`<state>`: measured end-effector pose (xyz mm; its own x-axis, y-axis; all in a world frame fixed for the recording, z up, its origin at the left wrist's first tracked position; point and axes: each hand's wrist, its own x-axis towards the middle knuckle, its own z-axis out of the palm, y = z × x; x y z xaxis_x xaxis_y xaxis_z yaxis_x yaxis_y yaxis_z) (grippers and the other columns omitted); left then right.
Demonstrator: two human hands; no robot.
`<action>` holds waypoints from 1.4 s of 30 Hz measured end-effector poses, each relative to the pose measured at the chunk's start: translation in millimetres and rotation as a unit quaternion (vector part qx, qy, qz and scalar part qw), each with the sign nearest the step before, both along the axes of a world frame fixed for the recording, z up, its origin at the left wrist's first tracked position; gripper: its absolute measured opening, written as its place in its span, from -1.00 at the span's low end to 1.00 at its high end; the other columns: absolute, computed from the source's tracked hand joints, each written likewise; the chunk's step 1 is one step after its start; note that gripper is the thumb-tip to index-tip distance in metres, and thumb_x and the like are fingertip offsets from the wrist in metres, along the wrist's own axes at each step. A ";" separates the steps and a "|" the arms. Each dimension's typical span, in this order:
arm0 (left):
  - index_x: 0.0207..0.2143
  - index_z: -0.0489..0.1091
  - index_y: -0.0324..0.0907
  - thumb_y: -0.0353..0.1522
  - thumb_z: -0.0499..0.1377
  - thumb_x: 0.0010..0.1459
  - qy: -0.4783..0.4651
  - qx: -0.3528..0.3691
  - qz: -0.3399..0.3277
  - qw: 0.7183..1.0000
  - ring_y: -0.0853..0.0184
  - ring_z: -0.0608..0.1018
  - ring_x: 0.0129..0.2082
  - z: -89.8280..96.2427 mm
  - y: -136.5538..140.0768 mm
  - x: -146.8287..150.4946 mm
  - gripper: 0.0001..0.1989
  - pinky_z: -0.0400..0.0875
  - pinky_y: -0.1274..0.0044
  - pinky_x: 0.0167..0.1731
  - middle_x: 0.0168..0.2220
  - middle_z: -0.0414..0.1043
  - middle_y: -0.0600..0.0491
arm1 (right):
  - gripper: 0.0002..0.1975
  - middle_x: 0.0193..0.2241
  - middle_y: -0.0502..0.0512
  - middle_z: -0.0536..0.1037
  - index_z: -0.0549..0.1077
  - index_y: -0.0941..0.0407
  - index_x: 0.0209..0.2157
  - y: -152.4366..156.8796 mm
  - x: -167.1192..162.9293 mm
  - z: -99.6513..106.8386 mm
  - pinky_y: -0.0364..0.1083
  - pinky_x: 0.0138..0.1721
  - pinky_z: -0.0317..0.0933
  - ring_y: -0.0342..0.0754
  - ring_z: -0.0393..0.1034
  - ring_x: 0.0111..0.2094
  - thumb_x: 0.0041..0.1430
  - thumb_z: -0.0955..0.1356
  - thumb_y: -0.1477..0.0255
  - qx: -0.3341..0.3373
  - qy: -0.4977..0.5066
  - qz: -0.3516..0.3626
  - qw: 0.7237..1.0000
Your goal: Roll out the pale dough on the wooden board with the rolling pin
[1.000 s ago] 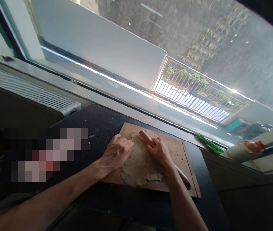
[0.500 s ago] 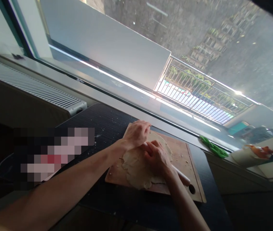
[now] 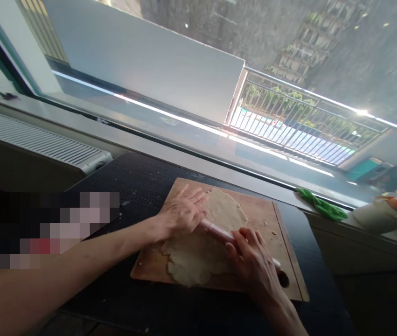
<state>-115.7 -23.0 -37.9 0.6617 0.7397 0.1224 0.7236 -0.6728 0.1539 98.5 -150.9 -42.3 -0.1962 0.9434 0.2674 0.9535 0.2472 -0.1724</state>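
Note:
A flat, ragged-edged sheet of pale dough (image 3: 194, 263) lies on a wooden cutting board (image 3: 259, 212). Across the dough, slanting down to the right, runs a slim rolling pin (image 3: 219, 232). My left hand (image 3: 186, 210) is at the pin's upper left end, palm down with fingers stretched and spread, slightly blurred; its palm hides that end. Further along the pin, my right hand (image 3: 252, 254) has its thumb and fingers curled around it. The pin's other end shows past my right hand, near the board's hole.
The board rests on a dark table (image 3: 142, 182) dusted with flour. Behind it are a windowsill with a green cloth (image 3: 322, 205) and a pale container (image 3: 376, 214). A radiator (image 3: 44, 137) stands at left; a pixelated patch covers something on the table's left side.
My left hand has gone from curled to flat with fingers spread. My right hand has slid down the pin toward its lower right end, baring the middle. The view has shifted slightly.

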 end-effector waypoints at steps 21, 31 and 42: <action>0.29 0.04 -0.20 -0.13 -0.28 0.30 0.036 -0.043 0.039 0.998 0.16 0.02 0.33 2.1 22.9 11.7 -0.39 -0.15 0.15 0.25 0.33 -0.02 -0.03 | -0.67 -0.16 0.13 0.40 0.34 0.06 0.05 -13.8 29.3 -3.7 0.01 -0.13 0.24 0.04 0.28 -0.15 0.25 0.27 0.39 0.009 0.031 -0.028 0.999; 0.30 -0.01 -0.22 -0.13 -0.30 0.29 0.059 -0.072 0.042 0.995 0.18 -0.03 0.34 2.1 41.7 22.9 -0.38 -0.19 0.15 0.25 0.34 -0.08 -0.03 | -0.68 -0.16 0.12 0.43 0.34 0.06 0.05 -10.6 34.3 -7.4 0.01 -0.11 0.23 0.05 0.30 -0.14 0.28 0.25 0.35 0.029 0.024 -0.038 0.999; 0.32 -0.05 -0.14 -0.14 -0.31 0.30 0.053 -0.074 0.004 0.996 0.21 -0.02 0.34 3.0 37.6 15.9 -0.40 -0.24 0.18 0.26 0.35 -0.10 -0.01 | -0.67 -0.13 0.15 0.43 0.32 0.05 0.08 -20.9 39.6 -8.8 0.01 -0.14 0.23 0.05 0.30 -0.14 0.31 0.21 0.35 0.033 0.036 -0.030 0.998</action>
